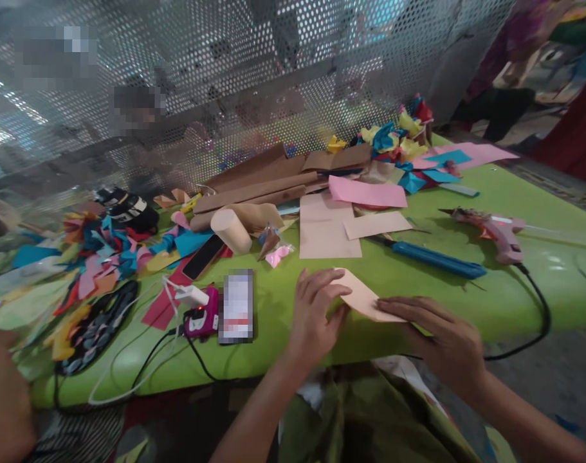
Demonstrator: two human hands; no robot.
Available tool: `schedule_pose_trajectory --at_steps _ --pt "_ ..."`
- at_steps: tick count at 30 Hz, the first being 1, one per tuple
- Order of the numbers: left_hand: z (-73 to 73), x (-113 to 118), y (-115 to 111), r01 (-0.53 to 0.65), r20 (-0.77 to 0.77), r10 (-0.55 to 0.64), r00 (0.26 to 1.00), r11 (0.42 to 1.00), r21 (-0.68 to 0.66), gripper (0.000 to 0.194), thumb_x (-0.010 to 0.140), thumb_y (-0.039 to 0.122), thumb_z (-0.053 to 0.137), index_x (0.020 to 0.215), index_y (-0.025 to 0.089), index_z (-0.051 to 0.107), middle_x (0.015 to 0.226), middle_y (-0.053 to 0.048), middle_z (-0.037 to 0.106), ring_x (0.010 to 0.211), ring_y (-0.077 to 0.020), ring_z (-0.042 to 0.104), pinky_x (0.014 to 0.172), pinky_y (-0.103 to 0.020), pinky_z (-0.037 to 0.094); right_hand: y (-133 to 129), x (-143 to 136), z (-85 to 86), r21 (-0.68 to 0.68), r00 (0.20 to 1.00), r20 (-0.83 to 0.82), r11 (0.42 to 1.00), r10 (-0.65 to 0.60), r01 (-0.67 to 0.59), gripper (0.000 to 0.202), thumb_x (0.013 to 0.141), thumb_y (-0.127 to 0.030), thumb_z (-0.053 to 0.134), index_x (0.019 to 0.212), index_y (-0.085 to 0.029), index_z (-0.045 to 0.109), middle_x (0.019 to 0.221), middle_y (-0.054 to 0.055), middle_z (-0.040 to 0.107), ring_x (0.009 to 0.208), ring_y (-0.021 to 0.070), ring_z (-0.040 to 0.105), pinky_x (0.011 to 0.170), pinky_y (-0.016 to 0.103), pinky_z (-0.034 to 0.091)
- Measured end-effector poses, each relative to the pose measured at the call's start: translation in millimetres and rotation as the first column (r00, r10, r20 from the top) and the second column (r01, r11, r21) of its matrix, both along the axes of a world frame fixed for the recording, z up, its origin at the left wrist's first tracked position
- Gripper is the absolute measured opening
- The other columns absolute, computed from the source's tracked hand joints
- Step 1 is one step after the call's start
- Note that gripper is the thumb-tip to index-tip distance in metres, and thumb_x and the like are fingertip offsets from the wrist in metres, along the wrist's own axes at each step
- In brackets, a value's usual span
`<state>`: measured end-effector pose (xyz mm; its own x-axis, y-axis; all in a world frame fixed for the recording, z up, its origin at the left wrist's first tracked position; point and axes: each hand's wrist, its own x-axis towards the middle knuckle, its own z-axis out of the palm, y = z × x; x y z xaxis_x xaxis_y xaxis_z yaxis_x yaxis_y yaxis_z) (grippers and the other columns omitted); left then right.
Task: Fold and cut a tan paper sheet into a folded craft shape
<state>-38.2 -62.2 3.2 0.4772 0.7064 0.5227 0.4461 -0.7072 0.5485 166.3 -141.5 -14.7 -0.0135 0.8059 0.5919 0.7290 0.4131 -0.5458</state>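
Note:
A pale peach piece of paper [363, 297] is held between my two hands over the near edge of the green table. My left hand [319, 315] grips its left end, thumb below and fingers above. At the other end, my right hand [437, 331] pinches the paper, fingers on top; its thumb is hidden. Beyond my hands lie a peach sheet [324, 231] and a narrower peach strip [377, 225]. A blue utility knife [437, 258] rests to the right of them, with a pink glue gun [502, 235] further right.
A pink power adapter [201, 315] with cables and a phone [235, 305] lie to the left. Behind them are a cream paper roll [231, 231], brown cardboard [258, 190] and colourful scraps [123, 247]. Another person's arm [6, 392] shows at far left. A perforated metal screen [283, 83] stands behind.

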Motion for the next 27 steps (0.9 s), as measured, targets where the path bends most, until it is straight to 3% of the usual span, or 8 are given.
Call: schedule_pose_trajectory --at_steps 4,8,13,17,21,24,27 --pt "-8.4 3 -16 -0.098 0.032 0.094 0.995 0.983 0.152 0.016 0.089 0.018 0.066 0.101 0.027 0.065 0.11 -0.004 0.071 0.113 -0.0198 0.063 0.116 -0.049 0.036 1 -5 -3.4 -0.051 0.988 -0.11 0.994 -0.107 0.102 0.023 0.093 -0.019 0.056 0.098 -0.028 0.076 0.093 0.002 0.081 0.081 0.0193 0.077 0.071 0.028 0.062" --pt "-6.5 6 -21 -0.11 0.048 0.104 0.993 0.983 0.15 0.02 0.091 0.018 0.064 0.108 0.029 0.066 0.102 -0.002 0.071 0.104 -0.0191 0.065 0.112 -0.047 0.04 1 -7 -9.0 -0.083 0.975 -0.185 0.99 -0.126 0.112 0.018 0.093 -0.023 0.06 0.096 -0.028 0.077 0.092 0.002 0.081 0.078 0.0197 0.077 0.069 0.028 0.062" --pt "-8.8 13 -20 -0.156 0.08 0.148 0.986 0.981 0.111 0.007 0.09 0.02 0.065 0.094 0.026 0.067 0.089 -0.002 0.069 0.093 -0.0195 0.064 0.102 -0.045 0.048 0 -6 -11.5 -0.091 0.969 -0.203 0.988 -0.143 0.127 0.02 0.092 -0.024 0.059 0.098 -0.028 0.077 0.095 0.003 0.081 0.083 0.0209 0.077 0.072 0.029 0.062" --pt "-15.8 16 -21 -0.185 0.057 0.179 0.982 0.974 0.13 0.009 0.089 0.018 0.064 0.094 0.025 0.068 0.089 -0.003 0.068 0.092 -0.0204 0.062 0.097 -0.043 0.05 -1 -6 -15.4 -0.082 0.971 -0.193 0.989 -0.139 0.125 0.024 0.093 -0.021 0.054 0.101 -0.027 0.076 0.097 0.004 0.08 0.086 0.0203 0.077 0.071 0.028 0.061" --pt "-16.5 15 -19 -0.143 -0.023 0.148 0.989 0.979 0.145 0.018 0.089 0.014 0.063 0.099 0.026 0.071 0.098 -0.004 0.072 0.099 -0.0213 0.062 0.097 -0.041 0.049 -2 -3 -16.6 -0.108 0.99 -0.131 0.993 -0.052 0.038 0.026 0.092 -0.021 0.055 0.112 -0.027 0.071 0.104 0.005 0.078 0.091 0.0207 0.076 0.075 0.028 0.062" --pt "-13.5 10 -14 -0.036 -0.176 0.05 0.983 0.996 0.082 0.023 0.089 0.011 0.061 0.098 0.028 0.072 0.102 0.0 0.075 0.101 -0.0186 0.064 0.106 -0.043 0.044 0 6 -10.9 -0.149 0.999 -0.012 0.988 0.032 -0.033 0.055 0.088 -0.023 0.062 0.142 -0.027 0.052 0.127 0.011 0.07 0.109 0.0256 0.071 0.085 0.036 0.061" --pt "-11.3 3 -10 0.077 -0.306 -0.074 0.949 0.997 -0.002 0.029 0.089 0.007 0.056 0.1 0.028 0.072 0.105 0.001 0.077 0.104 -0.0168 0.066 0.115 -0.046 0.037 3 18 -2.7 -0.064 0.98 0.181 0.995 0.083 -0.073 0.071 0.086 -0.011 0.059 0.151 -0.035 0.04 0.151 0.011 0.052 0.13 0.0286 0.058 0.098 0.046 0.055"
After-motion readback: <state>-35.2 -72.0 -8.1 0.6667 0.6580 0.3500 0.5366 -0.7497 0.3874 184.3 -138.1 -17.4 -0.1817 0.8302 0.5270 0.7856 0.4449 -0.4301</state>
